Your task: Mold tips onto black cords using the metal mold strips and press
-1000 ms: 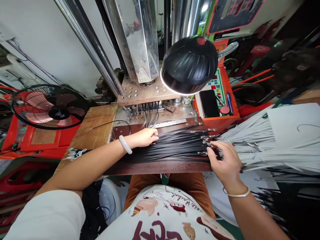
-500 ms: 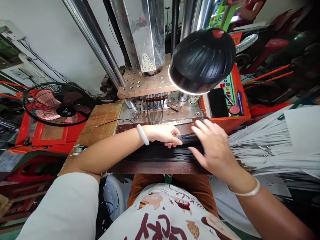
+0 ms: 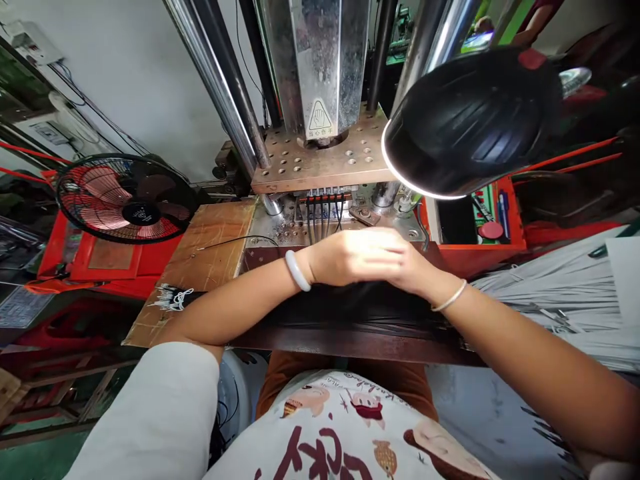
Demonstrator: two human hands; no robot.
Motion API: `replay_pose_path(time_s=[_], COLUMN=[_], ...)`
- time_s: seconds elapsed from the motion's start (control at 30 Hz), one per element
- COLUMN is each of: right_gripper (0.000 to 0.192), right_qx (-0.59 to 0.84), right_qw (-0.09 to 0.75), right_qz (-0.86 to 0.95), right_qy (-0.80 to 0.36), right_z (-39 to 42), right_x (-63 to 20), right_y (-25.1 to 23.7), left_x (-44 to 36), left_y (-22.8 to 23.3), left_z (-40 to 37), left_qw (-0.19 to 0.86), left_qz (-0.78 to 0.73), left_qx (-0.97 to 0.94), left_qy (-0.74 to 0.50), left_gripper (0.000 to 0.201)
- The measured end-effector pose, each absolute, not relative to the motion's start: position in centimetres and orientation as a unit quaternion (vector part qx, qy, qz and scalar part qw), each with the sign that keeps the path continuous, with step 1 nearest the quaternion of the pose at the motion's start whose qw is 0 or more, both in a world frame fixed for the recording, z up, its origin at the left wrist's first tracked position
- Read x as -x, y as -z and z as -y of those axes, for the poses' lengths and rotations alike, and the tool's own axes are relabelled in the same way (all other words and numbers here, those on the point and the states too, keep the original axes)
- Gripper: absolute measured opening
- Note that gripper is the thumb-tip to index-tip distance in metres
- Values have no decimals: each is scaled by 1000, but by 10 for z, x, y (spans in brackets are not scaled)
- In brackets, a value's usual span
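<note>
Head view: left hand (image 3: 350, 257) and right hand (image 3: 407, 267) meet, overlapping, above the black strips (image 3: 350, 313) lying across the dark work plate (image 3: 350, 343) before the press (image 3: 320, 153); whether either hand grips a strip cannot be told, fingers hidden.

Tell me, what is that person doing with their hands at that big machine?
A person sits at a press machine with both hands together over a bundle of black strips lying on the dark bench. The left hand lies over the right hand, so what the fingers are doing underneath is hidden. A black lamp shines down from the right, a red fan stands on the left, and a pile of grey strips waits at the right.
</note>
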State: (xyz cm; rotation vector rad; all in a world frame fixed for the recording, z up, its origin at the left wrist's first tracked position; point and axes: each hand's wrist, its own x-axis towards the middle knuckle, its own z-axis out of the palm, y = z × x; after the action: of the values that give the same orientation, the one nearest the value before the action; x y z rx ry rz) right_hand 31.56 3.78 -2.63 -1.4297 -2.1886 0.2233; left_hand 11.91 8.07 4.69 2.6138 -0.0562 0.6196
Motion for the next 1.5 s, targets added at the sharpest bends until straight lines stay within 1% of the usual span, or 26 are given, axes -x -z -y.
replay_pose_path(time_s=[0.1, 0.17, 0.23, 0.3, 0.37, 0.43, 0.5, 0.53, 0.57, 0.6, 0.63, 0.67, 0.7, 0.8, 0.93, 1.0, 1.1, 1.17, 1.23, 1.3, 1.33, 1.4, 1.47, 1.5], right_gripper=[25, 22, 23, 26, 26, 26, 36, 42, 45, 42, 34, 27, 24, 30, 32, 29, 23, 22, 22, 20, 19, 17, 17, 17], right_qx=[533, 532, 524, 516, 534, 572, 589, 584, 574, 563, 557, 555, 557, 567, 557, 554, 539, 524, 521, 527, 532, 532, 515, 501], right_qw=[218, 204, 203, 216, 266, 343, 403, 414, 412, 403, 390, 381, 376, 390, 414, 408, 361, 322, 296, 302, 318, 350, 353, 349], right_qz=[813, 816, 820, 818, 786, 728, 678, 667, 662, 658, 653, 647, 642, 626, 621, 645, 719, 772, 798, 794, 784, 764, 761, 765], right_qy=[-89, -96, -107, -138, -162, -161, -174, -207, -251, -296, -334, -358, -369, -367, -364, -334, -248, -159, -58, -18, -32, -102, -176, -205], right_z=[-55, -51, -38, -22, -12, -9, -15, -19, -24, -28, -32, -35, -37, -36, -22, -12, 0, 2, 1, -1, -2, -3, -5, -6], right_x=[-317, -323, -329, -332, -330, -323, -313, -308, -304, -301, -300, -299, -300, -305, -309, -310, -312, -317, -322, -328, -330, -332, -331, -330], right_y=[41, 49, 53, 53, 50, 47, 45, 45, 45, 45, 45, 45, 45, 43, 43, 43, 42, 40, 38, 37, 37, 40, 42, 44], left_x=[-116, -110, -107, -110, -115, -119, -121, -121, -120, -120, -119, -118, -118, -118, -117, -115, -110, -107, -107, -109, -111, -114, -116, -116], left_y=[-38, -33, -26, -15, -2, 8, 11, 10, 8, 5, 3, 1, 1, 5, 15, 18, 17, 15, 13, 15, 18, 25, 32, 35], left_z=[-92, -97, -99, -99, -100, -102, -104, -105, -106, -106, -106, -106, -106, -105, -94, -83, -70, -65, -62, -60, -59, -57, -55, -55], left_qw=[280, 310, 332, 341, 332, 311, 307, 315, 328, 340, 349, 355, 361, 370, 326, 304, 265, 238, 236, 258, 268, 268, 256, 260], left_qz=[-140, -224, -247, -246, -252, -269, -277, -275, -270, -264, -259, -257, -259, -283, -318, -305, -255, -246, -265, -284, -290, -309, -330, -336], left_qx=[-876, -828, -817, -829, -845, -855, -854, -849, -843, -838, -833, -830, -826, -827, -855, -878, -916, -919, -889, -853, -847, -858, -869, -867], left_qy=[-366, -410, -402, -369, -334, -317, -318, -324, -330, -336, -342, -345, -346, -315, -248, -209, -160, -198, -290, -355, -356, -310, -264, -261], left_gripper=[25, 27, 25, 20, 15, 14, 15, 17, 19, 20, 20, 20, 19, 18, 21, 21, 21, 25, 25, 24, 24, 26, 28, 29])
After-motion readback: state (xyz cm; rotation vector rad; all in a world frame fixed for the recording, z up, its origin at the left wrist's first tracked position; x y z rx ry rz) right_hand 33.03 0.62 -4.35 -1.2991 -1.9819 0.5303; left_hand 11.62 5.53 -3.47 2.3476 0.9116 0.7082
